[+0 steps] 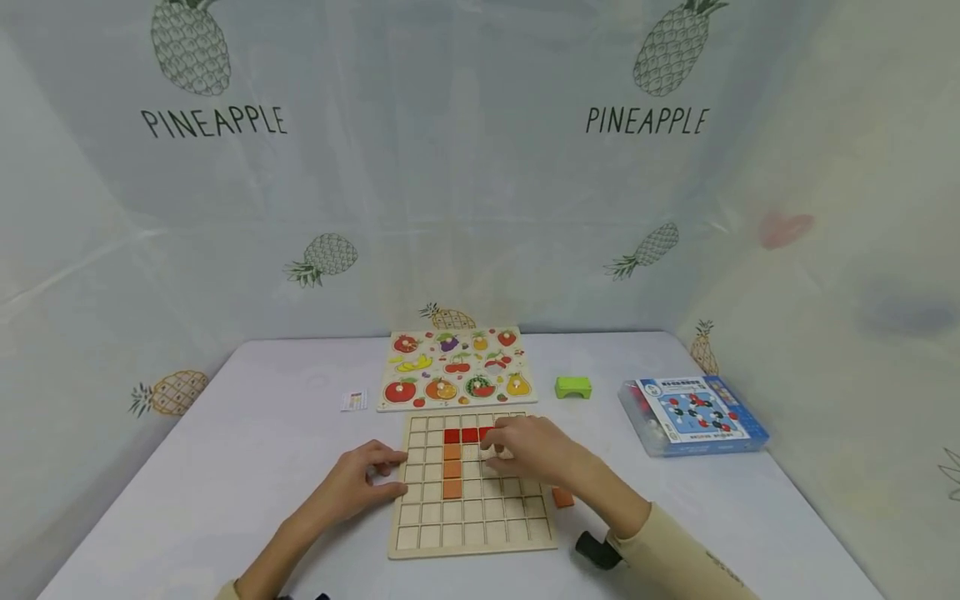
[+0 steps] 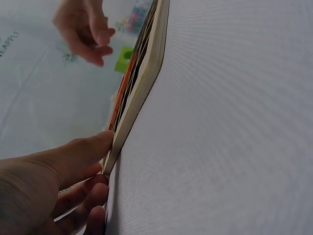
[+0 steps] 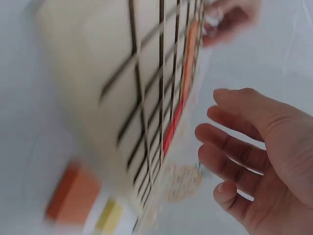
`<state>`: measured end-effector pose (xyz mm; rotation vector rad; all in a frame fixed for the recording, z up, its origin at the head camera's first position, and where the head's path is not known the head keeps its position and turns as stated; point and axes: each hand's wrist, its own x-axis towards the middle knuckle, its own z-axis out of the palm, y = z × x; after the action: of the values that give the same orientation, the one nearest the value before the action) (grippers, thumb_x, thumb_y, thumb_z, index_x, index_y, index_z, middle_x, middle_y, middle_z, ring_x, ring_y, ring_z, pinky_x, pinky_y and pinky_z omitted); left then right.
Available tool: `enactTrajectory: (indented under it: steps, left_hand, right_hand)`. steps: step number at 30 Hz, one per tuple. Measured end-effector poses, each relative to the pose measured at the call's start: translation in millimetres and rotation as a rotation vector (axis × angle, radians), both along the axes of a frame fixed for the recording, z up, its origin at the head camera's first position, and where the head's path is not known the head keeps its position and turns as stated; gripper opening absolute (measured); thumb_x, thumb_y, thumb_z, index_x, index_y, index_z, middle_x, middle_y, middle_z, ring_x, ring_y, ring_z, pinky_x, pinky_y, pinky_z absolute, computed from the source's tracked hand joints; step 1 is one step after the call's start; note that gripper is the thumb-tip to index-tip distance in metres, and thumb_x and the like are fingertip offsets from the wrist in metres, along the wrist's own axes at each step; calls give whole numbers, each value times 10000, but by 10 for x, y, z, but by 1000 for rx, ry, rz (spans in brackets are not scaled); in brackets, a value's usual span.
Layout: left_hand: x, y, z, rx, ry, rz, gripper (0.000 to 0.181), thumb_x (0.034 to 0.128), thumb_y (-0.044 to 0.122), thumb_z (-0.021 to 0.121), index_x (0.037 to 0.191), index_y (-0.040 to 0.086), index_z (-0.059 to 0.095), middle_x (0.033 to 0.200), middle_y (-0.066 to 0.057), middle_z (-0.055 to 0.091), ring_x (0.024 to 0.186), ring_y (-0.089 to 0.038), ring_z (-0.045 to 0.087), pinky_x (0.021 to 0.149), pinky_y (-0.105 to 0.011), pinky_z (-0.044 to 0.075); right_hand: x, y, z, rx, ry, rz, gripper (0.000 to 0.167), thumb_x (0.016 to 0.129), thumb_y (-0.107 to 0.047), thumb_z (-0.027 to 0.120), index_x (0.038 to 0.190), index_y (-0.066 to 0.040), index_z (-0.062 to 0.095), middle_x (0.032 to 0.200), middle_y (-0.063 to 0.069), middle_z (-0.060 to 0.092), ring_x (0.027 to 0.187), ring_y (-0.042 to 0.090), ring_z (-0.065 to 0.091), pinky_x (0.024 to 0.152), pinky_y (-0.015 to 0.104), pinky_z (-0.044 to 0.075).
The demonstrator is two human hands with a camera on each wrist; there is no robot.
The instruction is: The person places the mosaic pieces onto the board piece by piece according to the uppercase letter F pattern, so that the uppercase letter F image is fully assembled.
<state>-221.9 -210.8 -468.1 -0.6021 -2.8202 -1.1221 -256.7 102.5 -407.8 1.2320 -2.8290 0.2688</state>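
Observation:
A wooden grid board (image 1: 431, 537) lies flat on the table. Three red tiles (image 1: 469, 435) form a row near its far side, and three orange tiles (image 1: 452, 469) run down from the leftmost one. My left hand (image 1: 352, 483) touches the board's left edge with thumb and fingertips; the left wrist view shows the thumb (image 2: 93, 147) against the rim. Over the right part of the board hovers my right hand (image 1: 536, 450), fingers loosely bent. In the right wrist view nothing shows between those fingers (image 3: 230, 142). A loose orange block (image 1: 562, 497) lies beside the board's right edge.
Behind the board lies a fruit puzzle (image 1: 457, 367). A green arch block (image 1: 573, 387) and a clear-and-blue boxed set (image 1: 697, 417) stand to the right. A small printed card (image 1: 355, 401) lies to the left. A yellow piece (image 3: 108, 215) appears near the orange block.

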Motion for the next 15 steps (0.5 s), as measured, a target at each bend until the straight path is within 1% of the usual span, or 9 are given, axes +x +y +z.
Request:
enactTrajectory:
  steps: [4,7,11,15]
  left_hand:
    - [-5,3,1,-5,0,13,448,782,324,820,1159,104,719,963,25,628,818,-99,527,613,-174,426]
    - [1,0,-8,5,2,8,447,780,319,823,1153,95,721,958,22,628,815,-104,529,610,-177,420]
    - [4,1,-19,13,3,8,439,781,309,824,1151,96,721,952,24,627,815,-109,531,608,-178,416]
    - [-1,8,-14,12,-6,15,439,780,301,824,1157,102,720,951,31,627,817,-108,527,607,-175,418]
  right_hand:
    - [-33,318,59,-55,-71,-55,206,878,-282,725,1054,-178,748,879,-78,662,665,18,509,594,175,441]
    - [-5,534,74,-74,-118,-79,205,874,-253,725,1060,-170,746,876,-87,658,635,11,493,580,172,436]
    - [64,759,28,-82,-160,-91,210,862,-236,743,1062,-171,746,881,-100,665,640,18,498,586,173,438]
    - [141,902,-60,-90,-204,-86,215,849,-256,764,1053,-190,749,896,-115,668,672,32,522,606,170,441]
